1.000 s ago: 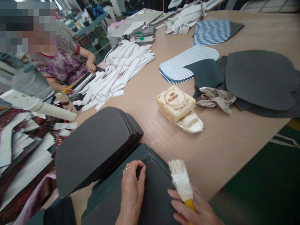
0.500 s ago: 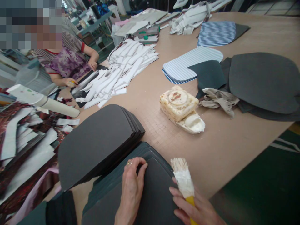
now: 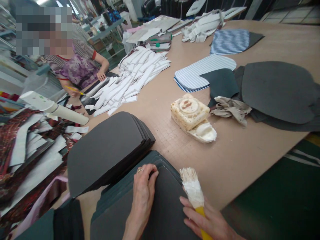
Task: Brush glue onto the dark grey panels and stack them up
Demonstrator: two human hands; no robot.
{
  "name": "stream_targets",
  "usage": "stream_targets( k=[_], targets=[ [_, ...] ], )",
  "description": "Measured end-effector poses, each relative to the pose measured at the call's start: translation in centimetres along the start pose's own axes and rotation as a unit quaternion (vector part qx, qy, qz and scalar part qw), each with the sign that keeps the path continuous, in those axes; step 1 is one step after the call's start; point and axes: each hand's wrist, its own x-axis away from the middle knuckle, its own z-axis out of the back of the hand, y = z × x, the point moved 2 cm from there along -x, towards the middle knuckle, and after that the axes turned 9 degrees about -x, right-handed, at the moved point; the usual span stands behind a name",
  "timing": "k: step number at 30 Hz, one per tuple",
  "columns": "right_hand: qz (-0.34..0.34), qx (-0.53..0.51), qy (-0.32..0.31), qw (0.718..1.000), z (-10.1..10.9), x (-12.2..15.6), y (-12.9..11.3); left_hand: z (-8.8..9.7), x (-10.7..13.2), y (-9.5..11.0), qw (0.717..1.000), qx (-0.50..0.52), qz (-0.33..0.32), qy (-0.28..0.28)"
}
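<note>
One left hand (image 3: 144, 193): fingers curled, thumb and forefinger tips meeting on the fanned panels (image 3: 166, 203); whether they pinch a layer, I cannot tell.
Right hand (image 3: 206, 218): fingers loosely grasping the brush (image 3: 194, 191), their tips beside the fanned panels' right edge.
Brush: yellow handle, white-wrapped neck, pale splayed bristles, on the near side of the container (image 3: 190, 111).
Fanned panels: matt dark grey and green sheets, edges stepped, near and left of the container.
Neat stack (image 3: 110, 150): smooth dark grey, round-cornered, left of the container, layered edge facing it.
Tabletop (image 3: 232, 166): smooth brown room from the container's near side to a straight slanting edge at right.
Container: boxy, stained off-white, a raised disc on top.
Cloth (image 3: 232, 109): beige, crumpled, just right of the container.
Striped pieces (image 3: 197, 71): blue-and-white fabric, curved outlines, beyond the container.
White strips (image 3: 142, 71): long, flat, tangled heap, beyond and left of the container.
Co-worker (image 3: 80, 71): seated past the strips, farther left of the container.
</note>
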Motion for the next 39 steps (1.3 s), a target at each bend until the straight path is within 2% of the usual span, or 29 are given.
stream_targets(
  k=[7, 12, 15, 18, 20, 22, 25, 27, 33, 39],
  targets=[
    [0.028, 0.034, 0.010, 0.999, 0.6, -0.6, -0.8, 0.1, 0.2, 0.7, 0.999, -0.047, -0.009, -0.010],
    [0.099, 0.154, 0.043, 0.982, 1.1, -1.9, -0.9, 0.4, 0.3, 0.8, 0.998, -0.070, 0.004, 0.009],
    [0.112, 0.199, 0.073, 0.971, 1.4, -3.9, -1.2, 1.5, 1.8, 1.4, 0.991, -0.123, -0.028, 0.049],
    [0.099, 0.173, 0.098, 0.975, 1.0, -6.4, -2.0, 2.3, 5.0, 1.5, 0.977, -0.189, -0.074, 0.060],
    [0.088, 0.112, 0.072, 0.987, -0.1, -7.6, -2.4, 2.2, 7.4, 0.9, 0.971, -0.222, -0.080, 0.037],
    [0.093, 0.065, 0.039, 0.993, -1.7, -7.9, -2.4, 1.6, 9.5, -0.3, 0.969, -0.241, -0.057, 0.019],
    [0.112, 0.087, 0.001, 0.990, -4.2, -7.2, -1.6, 0.6, 11.7, -2.2, 0.971, -0.238, -0.023, 0.019],
    [0.132, 0.126, -0.010, 0.983, -5.0, -6.5, -1.0, 0.3, 12.4, -2.9, 0.975, -0.220, -0.025, 0.025],
    [0.174, 0.188, -0.034, 0.966, -4.6, -5.9, -1.2, 0.5, 13.5, -4.4, 0.984, -0.177, -0.027, 0.028],
    [0.171, 0.168, -0.030, 0.971, -4.8, -5.6, -1.1, 1.1, 15.5, -7.8, 0.983, -0.172, 0.011, 0.060]
  ],
)
